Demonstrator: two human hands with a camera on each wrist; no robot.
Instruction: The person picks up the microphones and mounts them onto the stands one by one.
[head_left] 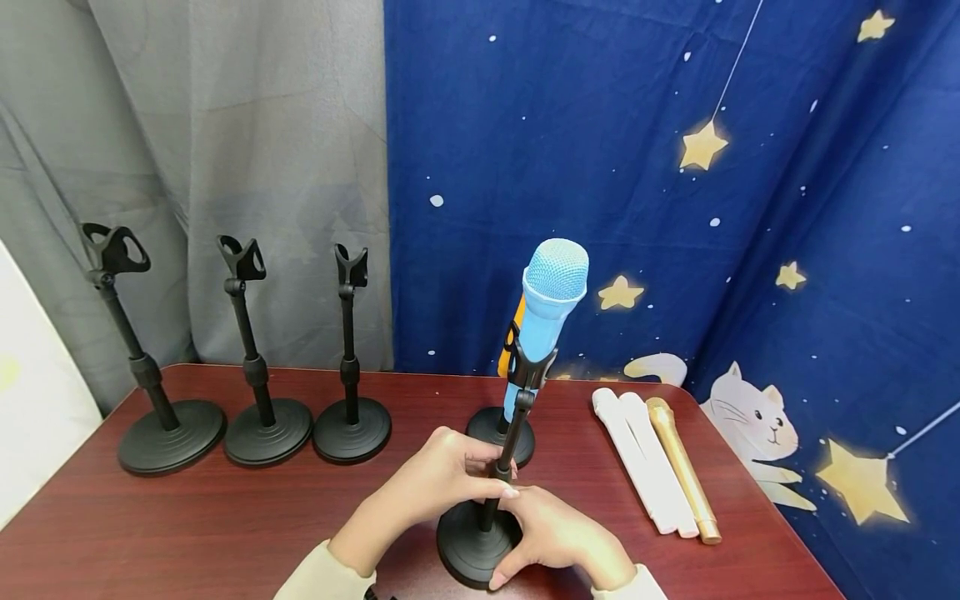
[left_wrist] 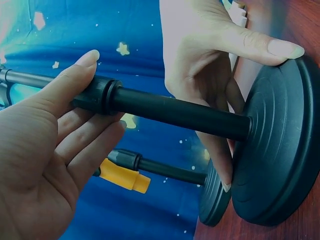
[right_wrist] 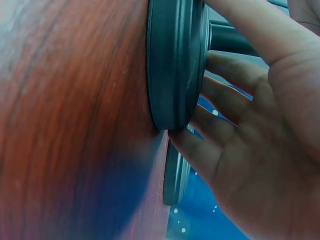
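A light-blue microphone [head_left: 551,287] sits tilted in the clip of a black microphone stand [head_left: 468,546] at the front of the table. My left hand [head_left: 442,475] holds the stand's pole at its collar [left_wrist: 97,95], thumb on one side and fingers on the other. Lower down, my right hand [head_left: 558,533] grips the round base, its thumb at the near rim and its fingers [right_wrist: 200,150] along the far side. Just behind stands a second stand [head_left: 523,446] with an orange microphone [head_left: 504,360], mostly hidden by the blue one.
Three black stands [head_left: 352,429] with bare clips are lined up at the left back. On the right lie two white rod-shaped things [head_left: 637,458] beside a gold microphone [head_left: 684,471]. Grey and dark-blue curtains [head_left: 465,125] hang behind the brown table [head_left: 247,525].
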